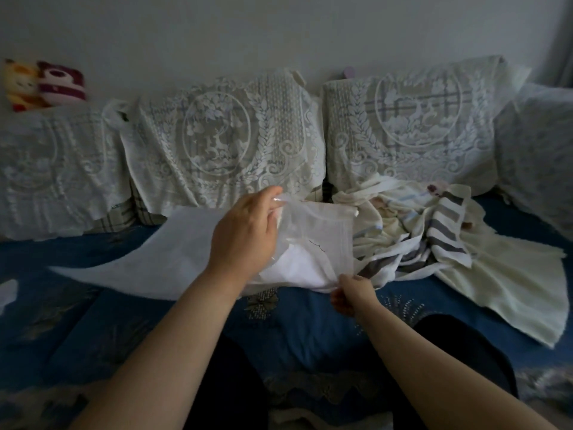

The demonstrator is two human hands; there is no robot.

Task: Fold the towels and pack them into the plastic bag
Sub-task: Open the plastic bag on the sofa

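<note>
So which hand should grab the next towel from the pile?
Probably the right hand: the towel pile lies just beyond it, while the left hand grips the plastic bag at its top edge.

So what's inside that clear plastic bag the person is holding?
Through the clear plastic bag shows a folded white towel. The left hand covers part of it, so anything behind stays hidden.

Both forearms are bare from elbow to wrist with no sleeve, watch or bracelet showing, the left hand (245, 231) and the smaller-looking right hand (352, 294) wear no rings or gloves, and dark black trousers (459, 346) cover the legs below.
</note>
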